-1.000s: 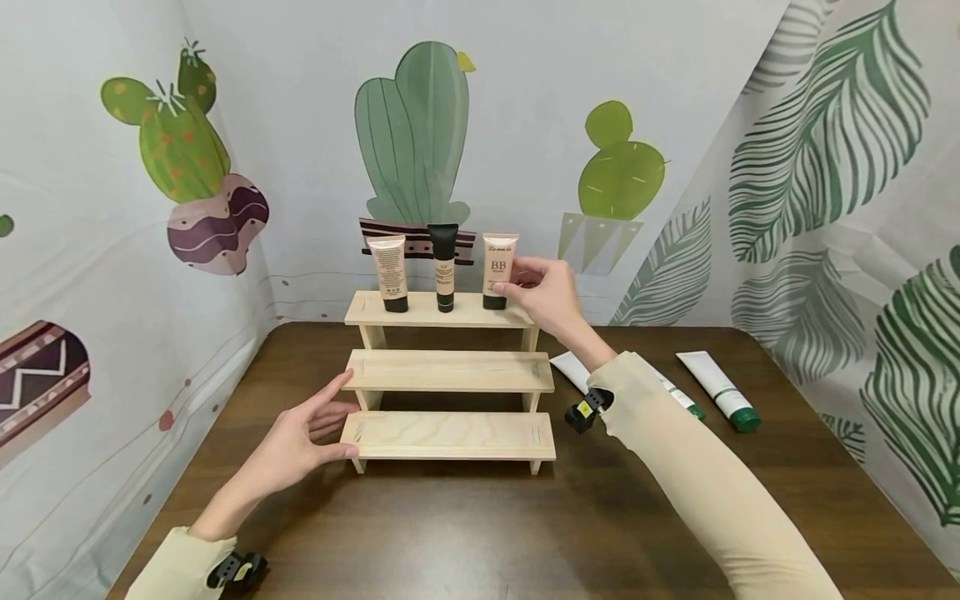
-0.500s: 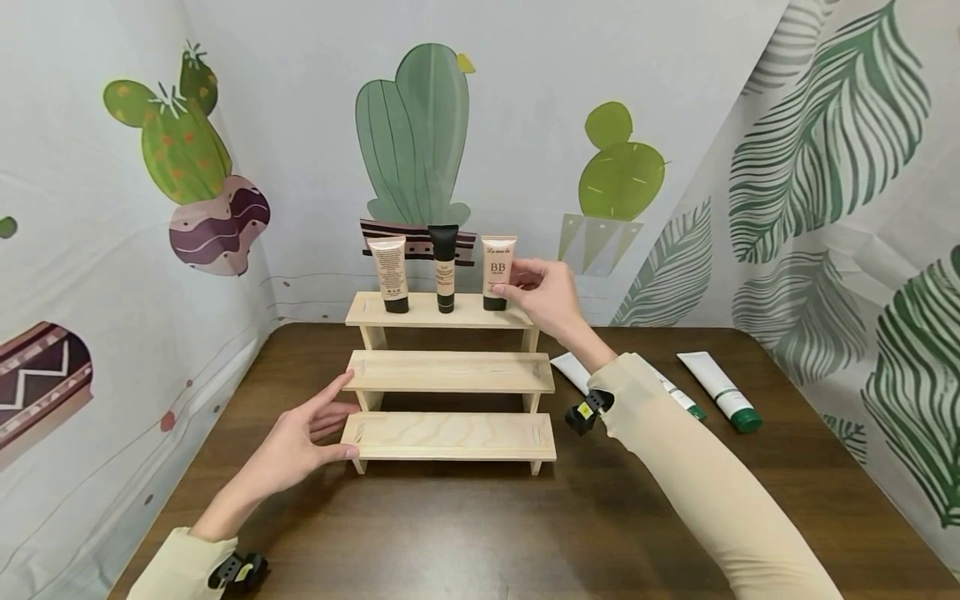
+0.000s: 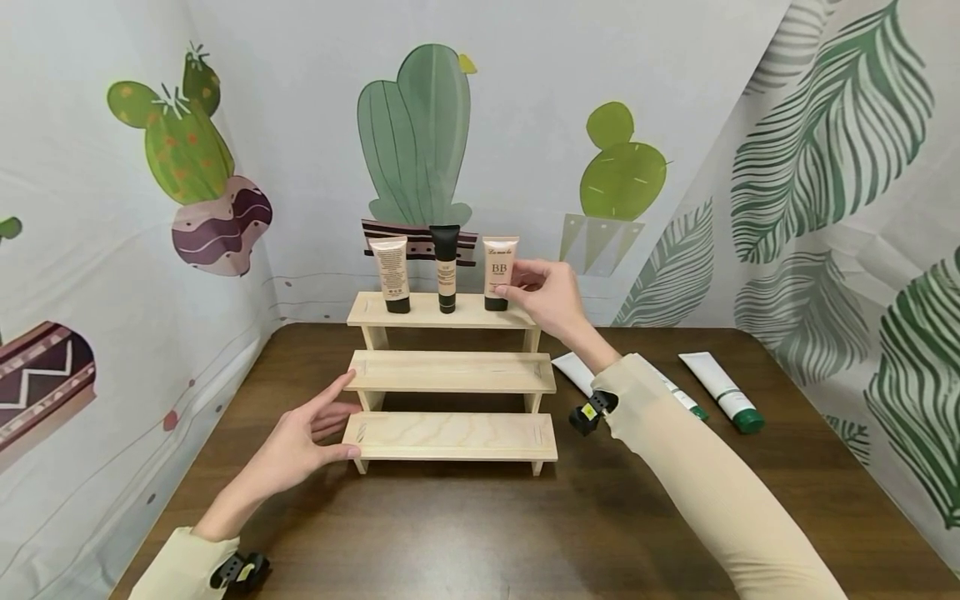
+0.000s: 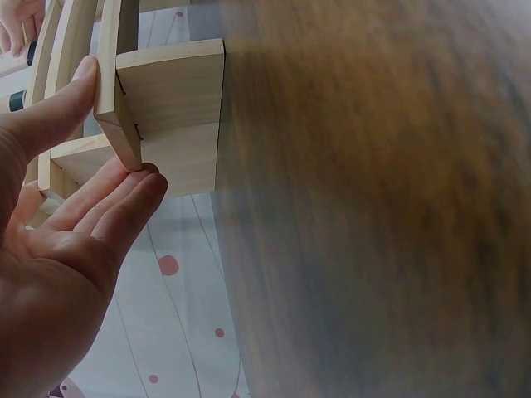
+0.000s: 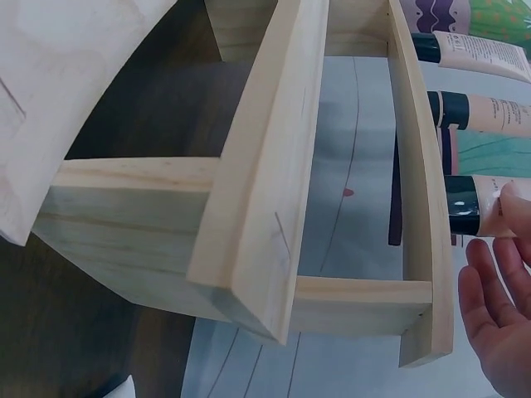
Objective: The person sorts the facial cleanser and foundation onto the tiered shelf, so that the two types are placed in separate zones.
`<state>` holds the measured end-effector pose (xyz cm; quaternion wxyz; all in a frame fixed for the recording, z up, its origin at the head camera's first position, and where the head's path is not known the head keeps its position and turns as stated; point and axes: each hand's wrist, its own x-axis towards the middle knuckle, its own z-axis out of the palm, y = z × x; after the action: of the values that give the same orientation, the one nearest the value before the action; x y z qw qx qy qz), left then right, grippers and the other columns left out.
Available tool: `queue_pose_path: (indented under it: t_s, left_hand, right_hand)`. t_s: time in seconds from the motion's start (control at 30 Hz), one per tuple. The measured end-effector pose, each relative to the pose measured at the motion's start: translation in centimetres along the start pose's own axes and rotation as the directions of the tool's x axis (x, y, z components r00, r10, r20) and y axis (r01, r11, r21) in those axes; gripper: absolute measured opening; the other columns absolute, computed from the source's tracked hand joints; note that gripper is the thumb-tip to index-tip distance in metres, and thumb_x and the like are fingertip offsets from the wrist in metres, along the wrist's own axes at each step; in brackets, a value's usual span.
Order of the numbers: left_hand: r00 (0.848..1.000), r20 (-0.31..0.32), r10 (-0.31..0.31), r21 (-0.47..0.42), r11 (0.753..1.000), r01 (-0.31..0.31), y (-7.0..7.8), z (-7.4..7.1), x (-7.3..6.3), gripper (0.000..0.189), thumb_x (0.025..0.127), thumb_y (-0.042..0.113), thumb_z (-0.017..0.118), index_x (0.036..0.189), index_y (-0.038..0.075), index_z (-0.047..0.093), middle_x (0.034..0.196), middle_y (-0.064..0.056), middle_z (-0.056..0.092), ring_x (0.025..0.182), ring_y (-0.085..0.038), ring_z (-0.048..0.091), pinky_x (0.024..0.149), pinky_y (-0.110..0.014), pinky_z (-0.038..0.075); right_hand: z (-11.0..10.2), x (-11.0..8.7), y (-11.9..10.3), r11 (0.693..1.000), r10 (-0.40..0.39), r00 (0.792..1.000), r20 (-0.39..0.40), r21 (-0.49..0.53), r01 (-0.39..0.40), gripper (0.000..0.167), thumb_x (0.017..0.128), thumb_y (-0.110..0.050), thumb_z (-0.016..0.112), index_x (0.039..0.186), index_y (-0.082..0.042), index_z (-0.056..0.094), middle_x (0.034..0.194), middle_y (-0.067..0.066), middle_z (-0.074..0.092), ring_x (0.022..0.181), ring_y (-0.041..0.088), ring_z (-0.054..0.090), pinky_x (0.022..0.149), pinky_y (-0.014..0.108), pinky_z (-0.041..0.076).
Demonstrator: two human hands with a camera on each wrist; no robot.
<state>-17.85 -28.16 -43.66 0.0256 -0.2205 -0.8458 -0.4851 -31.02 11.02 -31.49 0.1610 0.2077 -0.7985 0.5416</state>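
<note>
A three-tier wooden display stand (image 3: 453, 435) stands on the brown table. My left hand (image 3: 291, 446) holds its left end, thumb on the bottom shelf's front corner and index fingertip at the middle shelf's end. In the left wrist view, thumb and fingers lie on either side of the board end. At the top shelf's right end, my right hand (image 3: 551, 298) pinches a beige BB cream tube (image 3: 498, 265), upright on its black cap. Another beige tube (image 3: 392, 271) and a slimmer black-topped cosmetic tube (image 3: 446, 275) stand to its left on the same shelf.
Two white tubes with green caps lie on the table right of the stand; one white tube (image 3: 722, 390) is in full view, the other partly behind the right sleeve (image 3: 675, 458). A printed cactus-and-leaf cloth (image 3: 517, 108) hangs behind the table.
</note>
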Motion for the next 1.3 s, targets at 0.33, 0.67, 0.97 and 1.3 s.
queue_pose_path:
  t_s: [0.33, 0.67, 0.97, 1.3]
  left_hand:
    - [1.0, 0.002, -0.009, -0.006, 1.0, 0.009, -0.1, 0.0, 0.0, 0.111, 0.079, 0.0, 0.092, 0.168, 0.026, 0.031, 0.13, -0.018, 0.07, 0.119, -0.034, 0.069, 0.102, -0.041, 0.057]
    - [1.0, 0.002, -0.005, -0.01, 1.0, 0.005, -0.1, 0.0, -0.1, 0.111, 0.079, 0.0, 0.092, 0.168, 0.024, 0.031, 0.13, -0.017, 0.07, 0.119, -0.034, 0.068, 0.102, -0.044, 0.056]
    - [1.0, 0.001, -0.003, -0.006, 1.0, 0.003, -0.2, -0.1, 0.0, 0.111, 0.079, 0.0, 0.092, 0.168, 0.025, 0.031, 0.13, -0.017, 0.07, 0.121, -0.034, 0.067, 0.102, -0.045, 0.056]
    - [1.0, -0.001, -0.007, -0.007, 1.0, 0.007, -0.3, 0.0, 0.0, 0.111, 0.079, 0.0, 0.093, 0.168, 0.027, 0.031, 0.131, -0.017, 0.07, 0.122, -0.035, 0.067, 0.101, -0.045, 0.056]
  right_hand:
    - [-0.6, -0.3, 0.1, 0.999, -0.014, 1.0, 0.0, 0.036, 0.014, 0.037, 0.087, -0.004, 0.086, 0.122, 0.005, 0.076, 0.1, 0.02, 0.077, 0.089, 0.032, 0.073, 0.076, 0.025, 0.061]
    - [-2.7, -2.2, 0.7, 0.999, -0.031, 0.999, -0.037, -0.03, 0.029, 0.034, 0.088, -0.004, 0.086, 0.12, 0.004, 0.077, 0.101, 0.022, 0.076, 0.085, 0.024, 0.071, 0.074, 0.021, 0.059]
    - [-5.6, -5.8, 1.4, 0.991, -0.09, 0.992, -0.083, -0.102, 0.082, 0.029, 0.088, -0.003, 0.086, 0.116, 0.002, 0.079, 0.102, 0.018, 0.075, 0.084, 0.014, 0.069, 0.074, 0.02, 0.059]
    - [-8.4, -9.1, 2.3, 0.979, -0.087, 0.992, -0.092, -0.191, 0.068, 0.03, 0.086, -0.004, 0.089, 0.115, -0.003, 0.081, 0.1, 0.01, 0.078, 0.083, 0.012, 0.07, 0.074, 0.014, 0.057]
